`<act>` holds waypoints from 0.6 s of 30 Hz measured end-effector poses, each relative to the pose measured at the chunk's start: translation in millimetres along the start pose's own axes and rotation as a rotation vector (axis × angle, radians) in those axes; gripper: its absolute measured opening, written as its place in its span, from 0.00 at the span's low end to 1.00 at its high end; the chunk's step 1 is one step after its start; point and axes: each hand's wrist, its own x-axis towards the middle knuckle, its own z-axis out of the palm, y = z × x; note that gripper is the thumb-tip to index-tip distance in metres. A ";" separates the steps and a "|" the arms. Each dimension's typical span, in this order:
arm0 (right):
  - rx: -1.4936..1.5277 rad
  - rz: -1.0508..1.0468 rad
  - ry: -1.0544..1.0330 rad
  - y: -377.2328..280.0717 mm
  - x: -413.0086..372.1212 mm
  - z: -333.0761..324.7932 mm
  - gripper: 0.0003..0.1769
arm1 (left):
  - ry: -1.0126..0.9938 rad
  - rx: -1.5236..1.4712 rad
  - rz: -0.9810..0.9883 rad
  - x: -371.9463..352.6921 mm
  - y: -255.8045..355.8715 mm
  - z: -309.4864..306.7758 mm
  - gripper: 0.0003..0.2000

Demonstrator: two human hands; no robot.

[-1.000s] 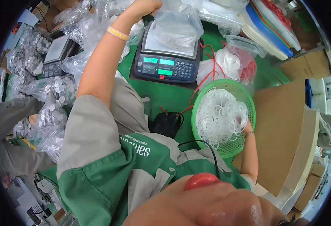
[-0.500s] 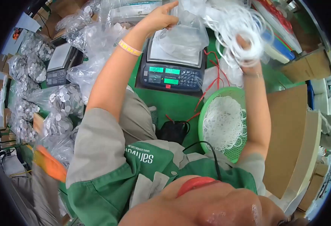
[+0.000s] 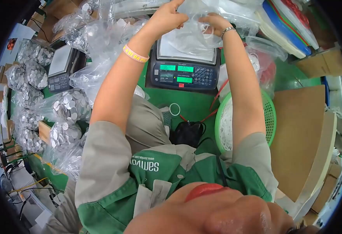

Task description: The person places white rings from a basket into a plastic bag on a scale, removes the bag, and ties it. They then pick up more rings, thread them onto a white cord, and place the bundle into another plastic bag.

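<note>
A clear plastic bag (image 3: 190, 37) hangs over the pan of the digital scale (image 3: 184, 74), whose green displays are lit. My left hand (image 3: 168, 18) is closed at the bag's left edge, its index finger stretched upward. On the bag's other side, my right hand (image 3: 216, 24) has its fingers bent round the plastic. A white ring (image 3: 207, 29) shows by its fingertips. Beneath my right forearm, a green basket (image 3: 271, 117) holds many white rings (image 3: 226, 124). One loose white ring (image 3: 174, 109) appears below the scale.
Bags of silvery discs (image 3: 67, 105) crowd the left side, near a second scale (image 3: 60, 66). A large cardboard box (image 3: 295, 136) stands at right, with stacked coloured trays (image 3: 286, 29) beyond. A black pouch (image 3: 187, 133) with red straps lies near my lap.
My right hand has moved left to the clear bag, and the large bundle of white rings has left it. A single ring now shows below the scale. The orange blur at left is gone.
</note>
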 end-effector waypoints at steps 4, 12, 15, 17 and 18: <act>-0.469 -0.039 0.043 -13.7 -2.6 8.8 0.28 | 0.015 -0.051 0.035 6.7 -8.2 -7.5 0.33; 0.026 -0.567 0.080 -26.9 -79.2 3.1 0.13 | 0.028 -0.170 -0.035 0.6 -3.5 -12.9 0.35; 0.265 -0.368 -0.574 14.9 -126.0 -16.0 0.08 | 0.095 -0.147 0.095 -1.0 -3.1 -17.2 0.35; 0.084 -0.001 -0.742 70.4 -146.7 3.2 0.09 | 0.136 -0.188 0.161 3.8 -10.9 -23.1 0.33; -0.035 0.163 -0.768 105.0 -147.9 20.9 0.09 | 0.178 -0.190 0.190 5.7 -15.0 -24.8 0.32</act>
